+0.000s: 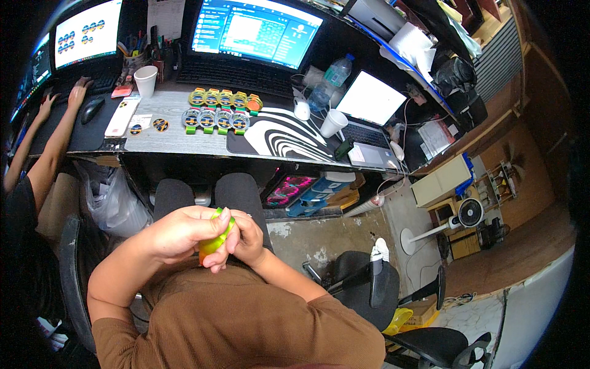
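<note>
Over my lap, both my hands meet around a bright green ribbon (211, 244) that shows some orange at its lower end. My left hand (184, 232) pinches it with the thumb on top. Against its other side, the fingers of my right hand (247, 240) are curled and closed. Whether a medal is attached inside the grip is hidden. On the desk ahead lie two rows of medals: gold ones (225, 98) at the back and silver ones (222, 120) in front, with folded green and coloured ribbons. Two round stickers (161, 125) rest to their left.
A black-and-white patterned mat (289, 132), two white cups (145, 80) (334, 123), a phone (122, 117) and a laptop (369, 144) occupy the desk (166, 144). At left, a co-worker's hands (78, 92) are at a keyboard and mouse. An office chair (362, 283) stands at right.
</note>
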Demonstrator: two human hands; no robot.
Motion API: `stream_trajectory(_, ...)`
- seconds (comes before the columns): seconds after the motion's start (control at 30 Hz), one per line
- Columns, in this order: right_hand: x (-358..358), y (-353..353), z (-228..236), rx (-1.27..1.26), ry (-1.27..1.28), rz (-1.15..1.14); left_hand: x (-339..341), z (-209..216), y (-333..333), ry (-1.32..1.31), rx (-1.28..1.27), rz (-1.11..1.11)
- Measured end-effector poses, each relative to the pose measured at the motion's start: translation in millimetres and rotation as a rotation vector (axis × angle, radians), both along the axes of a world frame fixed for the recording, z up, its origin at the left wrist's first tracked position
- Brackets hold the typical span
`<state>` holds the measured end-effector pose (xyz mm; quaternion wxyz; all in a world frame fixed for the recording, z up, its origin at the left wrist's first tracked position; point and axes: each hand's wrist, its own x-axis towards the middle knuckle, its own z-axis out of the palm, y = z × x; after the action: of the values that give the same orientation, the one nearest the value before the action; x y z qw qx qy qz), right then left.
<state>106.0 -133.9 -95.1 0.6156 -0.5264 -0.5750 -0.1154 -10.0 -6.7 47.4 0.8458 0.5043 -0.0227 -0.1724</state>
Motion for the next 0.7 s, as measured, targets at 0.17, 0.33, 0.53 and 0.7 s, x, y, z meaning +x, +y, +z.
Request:
stream_trajectory(0.17,-6,-5,4,-0.169,0.08,0.071,-2,0,1,0.001,0.024,-0.012)
stream_trajectory(0.33,4,1,6,-0.208,0.026,-0.033,-7,4,1,0.01,0.028,0.007)
stream_trajectory(0.53,41,2,6,-0.183,-0.138,-0.336,-15,9,2,0.043,0.024,0.021)
stream_trajectory(0.7,74,-1,10,-0.108,-0.251,-0.536,-13,6,2,0.038,-0.023,0.031)
